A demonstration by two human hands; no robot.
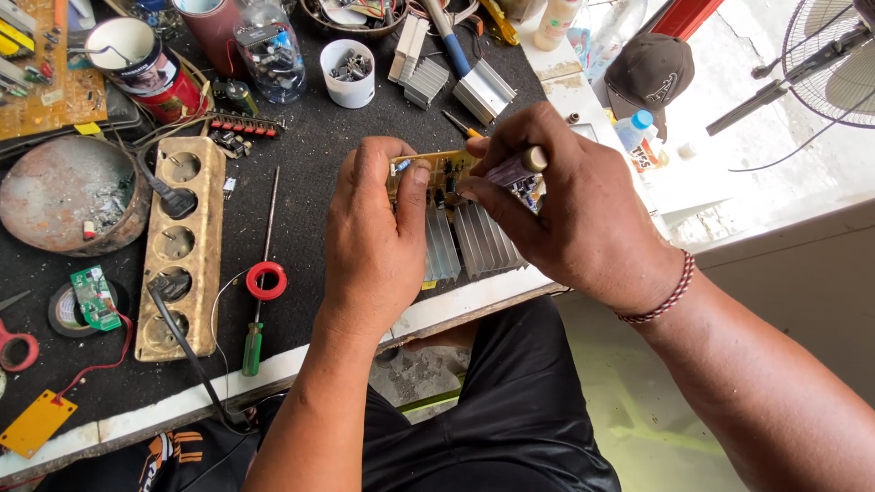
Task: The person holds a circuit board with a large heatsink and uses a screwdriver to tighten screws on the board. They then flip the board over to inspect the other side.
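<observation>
**Packages and labels on the bench**

Red can [150, 68] at eleven o'clock: cylindrical, white open top, dark label band on its side. Clear plastic jar [270, 50] near twelve, dark label patch on top. White tub [348, 73] beside it, unlabelled. Small bottle [640, 137] at two o'clock: blue cap, orange-white label. Pale bottle [556, 23] at one o'clock. No screens or signs.

Head cam, looks steeply down, close over workbench [301, 173]
</observation>
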